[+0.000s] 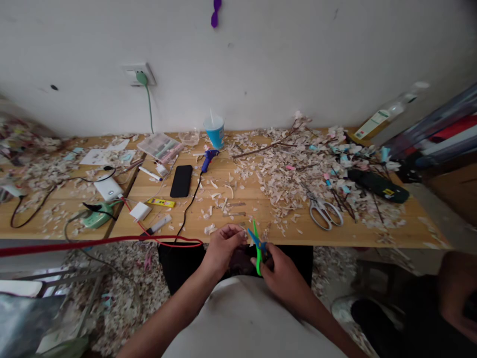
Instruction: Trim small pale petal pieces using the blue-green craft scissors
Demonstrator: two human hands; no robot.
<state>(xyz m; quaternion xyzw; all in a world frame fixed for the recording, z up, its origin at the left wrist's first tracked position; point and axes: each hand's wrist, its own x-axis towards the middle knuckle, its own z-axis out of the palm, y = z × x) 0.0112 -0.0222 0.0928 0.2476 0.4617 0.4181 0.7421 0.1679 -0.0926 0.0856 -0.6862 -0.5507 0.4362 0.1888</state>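
The right hand point(285, 271) closes around small green-and-blue plastic scissors point(257, 246) just beside the left hand point(223, 246), whose fingertips pinch something too small to identify at the wooden worktop point(261, 209) edge; short, controlled snips seem wise.

Home craft bench: scrap-strewn table point(372, 238), glue gun point(208, 158), scissors point(325, 211)

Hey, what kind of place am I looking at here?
Probably a home craft desk: a wooden table strewn with paper scraps, a glue gun, and green scissors in the right hand.
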